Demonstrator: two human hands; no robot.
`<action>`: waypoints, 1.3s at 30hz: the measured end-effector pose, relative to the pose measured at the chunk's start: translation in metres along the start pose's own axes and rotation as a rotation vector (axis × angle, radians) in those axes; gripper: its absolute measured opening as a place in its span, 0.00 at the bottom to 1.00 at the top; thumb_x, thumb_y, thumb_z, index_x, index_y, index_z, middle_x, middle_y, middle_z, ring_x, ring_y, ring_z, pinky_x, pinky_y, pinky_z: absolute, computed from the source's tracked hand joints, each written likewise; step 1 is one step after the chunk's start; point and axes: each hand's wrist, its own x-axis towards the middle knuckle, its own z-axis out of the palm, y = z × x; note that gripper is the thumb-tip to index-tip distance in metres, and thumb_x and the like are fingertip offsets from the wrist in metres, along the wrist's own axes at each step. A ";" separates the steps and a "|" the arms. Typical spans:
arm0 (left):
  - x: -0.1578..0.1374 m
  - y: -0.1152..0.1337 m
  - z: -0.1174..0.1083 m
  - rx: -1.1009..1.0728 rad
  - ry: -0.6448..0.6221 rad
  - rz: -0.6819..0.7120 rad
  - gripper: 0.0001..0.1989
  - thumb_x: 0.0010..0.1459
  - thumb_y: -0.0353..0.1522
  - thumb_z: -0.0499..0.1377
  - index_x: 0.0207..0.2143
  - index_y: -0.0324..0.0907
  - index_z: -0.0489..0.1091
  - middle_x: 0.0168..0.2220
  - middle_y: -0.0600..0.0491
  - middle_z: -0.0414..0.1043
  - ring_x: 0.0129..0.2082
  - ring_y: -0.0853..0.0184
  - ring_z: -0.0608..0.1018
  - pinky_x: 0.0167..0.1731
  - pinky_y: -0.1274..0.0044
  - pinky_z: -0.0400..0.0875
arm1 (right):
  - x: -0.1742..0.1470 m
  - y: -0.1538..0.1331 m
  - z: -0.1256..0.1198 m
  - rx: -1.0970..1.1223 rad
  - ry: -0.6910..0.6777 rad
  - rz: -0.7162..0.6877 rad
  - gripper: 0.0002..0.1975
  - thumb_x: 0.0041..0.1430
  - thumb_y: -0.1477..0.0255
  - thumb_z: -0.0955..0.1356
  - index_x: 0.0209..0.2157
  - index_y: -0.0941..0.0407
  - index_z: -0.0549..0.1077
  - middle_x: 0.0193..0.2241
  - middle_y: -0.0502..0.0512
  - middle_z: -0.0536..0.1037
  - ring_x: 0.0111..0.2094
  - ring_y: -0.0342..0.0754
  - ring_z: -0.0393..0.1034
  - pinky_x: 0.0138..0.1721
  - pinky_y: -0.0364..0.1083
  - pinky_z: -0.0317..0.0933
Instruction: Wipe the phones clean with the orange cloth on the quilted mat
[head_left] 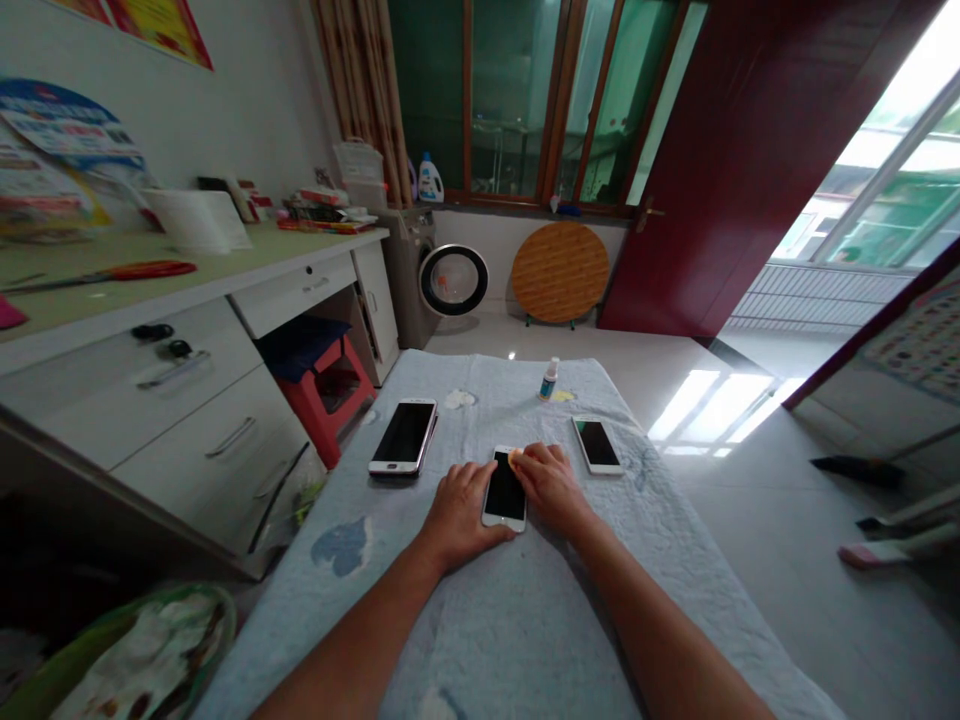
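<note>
Wiping seems in hand: the right hand (pixel 553 490) pinches a small orange pad (pixel 514 458) on the white phone (pixel 505 497) between both hands' fingers; the left hand (pixel 461 512) clasps its edges. Moving the pad calls for keeping that clasp.

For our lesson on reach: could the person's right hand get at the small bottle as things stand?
Probably yes: the small bottle stands upright beyond the right hand, with only cloth between them, though that hand would likely have to leave the middle phone.
</note>
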 end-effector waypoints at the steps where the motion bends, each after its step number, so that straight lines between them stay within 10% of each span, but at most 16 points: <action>1: 0.000 -0.001 0.001 0.029 0.016 -0.005 0.45 0.38 0.47 0.70 0.58 0.44 0.60 0.52 0.46 0.66 0.52 0.52 0.67 0.53 0.63 0.61 | 0.000 0.001 0.001 -0.014 -0.005 0.016 0.12 0.67 0.67 0.61 0.46 0.50 0.73 0.41 0.54 0.71 0.42 0.50 0.60 0.44 0.47 0.54; 21: 0.000 -0.005 0.005 0.091 0.014 0.018 0.43 0.42 0.53 0.65 0.57 0.41 0.63 0.57 0.45 0.65 0.54 0.51 0.65 0.54 0.62 0.58 | -0.004 -0.012 -0.034 0.318 -0.417 -0.266 0.09 0.55 0.81 0.65 0.31 0.56 0.76 0.31 0.50 0.69 0.33 0.41 0.64 0.35 0.39 0.55; 31: 0.001 -0.004 0.001 0.085 -0.036 0.031 0.43 0.43 0.50 0.66 0.59 0.43 0.61 0.59 0.46 0.64 0.56 0.51 0.64 0.57 0.61 0.56 | 0.008 0.008 0.002 0.193 -0.084 0.068 0.12 0.62 0.78 0.61 0.37 0.56 0.76 0.35 0.53 0.68 0.33 0.42 0.64 0.36 0.40 0.56; 39: -0.003 -0.002 -0.001 0.103 -0.081 0.053 0.39 0.47 0.47 0.64 0.60 0.45 0.60 0.61 0.48 0.62 0.59 0.52 0.62 0.59 0.61 0.52 | 0.012 0.012 0.013 0.002 0.062 0.082 0.12 0.66 0.72 0.59 0.45 0.55 0.72 0.40 0.57 0.69 0.42 0.48 0.63 0.48 0.46 0.56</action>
